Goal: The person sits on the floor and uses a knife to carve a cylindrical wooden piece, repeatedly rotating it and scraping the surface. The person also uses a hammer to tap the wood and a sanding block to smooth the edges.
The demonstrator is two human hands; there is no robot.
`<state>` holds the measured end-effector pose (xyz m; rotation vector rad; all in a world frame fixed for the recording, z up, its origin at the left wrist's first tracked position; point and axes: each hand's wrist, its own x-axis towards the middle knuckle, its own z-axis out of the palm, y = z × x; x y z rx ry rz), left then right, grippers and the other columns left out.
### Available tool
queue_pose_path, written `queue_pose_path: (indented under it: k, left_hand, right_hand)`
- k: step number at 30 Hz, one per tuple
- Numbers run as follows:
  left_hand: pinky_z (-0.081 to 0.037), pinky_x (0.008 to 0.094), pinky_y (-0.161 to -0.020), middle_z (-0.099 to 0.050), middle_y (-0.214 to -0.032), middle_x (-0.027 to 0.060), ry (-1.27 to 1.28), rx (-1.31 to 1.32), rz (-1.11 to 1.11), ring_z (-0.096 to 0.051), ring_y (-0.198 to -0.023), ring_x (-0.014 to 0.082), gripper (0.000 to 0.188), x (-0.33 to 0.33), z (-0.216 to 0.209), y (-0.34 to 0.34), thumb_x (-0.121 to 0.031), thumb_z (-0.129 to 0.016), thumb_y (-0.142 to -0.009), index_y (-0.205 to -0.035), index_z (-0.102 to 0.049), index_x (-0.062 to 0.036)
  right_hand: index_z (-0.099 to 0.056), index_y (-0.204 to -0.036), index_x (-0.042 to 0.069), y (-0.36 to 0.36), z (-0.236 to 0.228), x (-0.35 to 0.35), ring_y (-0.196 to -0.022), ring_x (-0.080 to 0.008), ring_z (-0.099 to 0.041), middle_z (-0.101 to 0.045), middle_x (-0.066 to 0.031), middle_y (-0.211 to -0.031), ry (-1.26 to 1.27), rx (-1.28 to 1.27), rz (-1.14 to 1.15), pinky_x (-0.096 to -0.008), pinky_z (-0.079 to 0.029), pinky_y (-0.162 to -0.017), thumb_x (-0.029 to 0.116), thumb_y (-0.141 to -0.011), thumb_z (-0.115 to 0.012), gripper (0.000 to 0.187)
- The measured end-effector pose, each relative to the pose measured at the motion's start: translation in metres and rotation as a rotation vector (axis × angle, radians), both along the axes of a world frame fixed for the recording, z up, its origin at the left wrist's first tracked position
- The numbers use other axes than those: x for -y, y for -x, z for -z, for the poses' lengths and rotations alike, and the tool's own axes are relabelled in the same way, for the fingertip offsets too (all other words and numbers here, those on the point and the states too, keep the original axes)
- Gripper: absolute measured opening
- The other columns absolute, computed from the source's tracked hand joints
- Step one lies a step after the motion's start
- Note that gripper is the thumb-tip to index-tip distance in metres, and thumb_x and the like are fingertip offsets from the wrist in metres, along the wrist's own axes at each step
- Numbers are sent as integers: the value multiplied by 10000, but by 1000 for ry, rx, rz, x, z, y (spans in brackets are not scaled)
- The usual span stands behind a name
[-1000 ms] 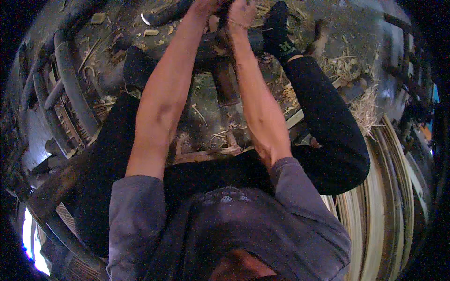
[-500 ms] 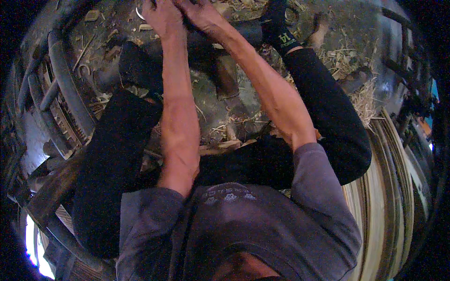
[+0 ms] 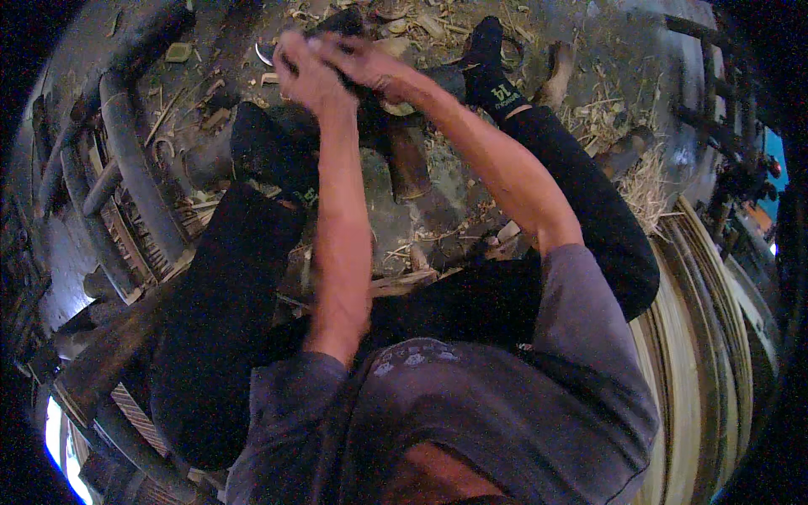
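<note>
At the top, both arms reach forward and the hands meet, smeared by motion. My left hand (image 3: 311, 80) looks closed, its fingers curled; what is inside them is hidden. My right hand (image 3: 366, 66) lies against it from the right, fingers bent towards the left hand, and what they hold cannot be made out. Just left of the left hand shows a thin, shiny, curved metal edge (image 3: 263, 55), its kind unclear. A dark piece (image 3: 343, 23) lies just beyond the hands. Below the right hand, a short round wooden post (image 3: 409, 168) stands between my legs.
Wood shavings and chips (image 3: 610, 105) litter the floor. Bent dark poles (image 3: 135, 160) form a frame on the left. Long pale split strips (image 3: 673, 353) lie in a curved stack at the right. My black-clad feet (image 3: 497, 84) flank the work area.
Both hands have come lower in the picture, nearer to me, and slightly right, still together. The view has shifted too, showing more floor beyond the hands.
</note>
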<state>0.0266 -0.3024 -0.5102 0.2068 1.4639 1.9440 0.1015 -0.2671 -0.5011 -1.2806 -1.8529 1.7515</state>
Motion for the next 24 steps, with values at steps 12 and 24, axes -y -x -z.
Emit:
queue_pose_path:
  k: [12,24]
  left_hand:
    - [-451,304,-692,-604,-906,35,-287,398,1083,-564,-806,141,328,-94,-2,-68,-336,-622,-858,-1003,-614,-42]
    - [-423,324,-893,-594,-1108,147,-93,-324,1696,-548,-1006,225,746,-85,-27,-112,-636,-575,-745,-1171,-563,-23]
  right_hand:
    - [-358,-1371,80,-59,-38,-6,-1236,-336,-376,-379,-149,-1374,5,-53,963,-421,-325,-1004,624,-854,-410,752]
    - [-430,-1240,45,-87,22,20,-1039,-176,-489,-490,-75,-1149,-357,-464,1347,-311,-414,-897,588,-930,-235,656]
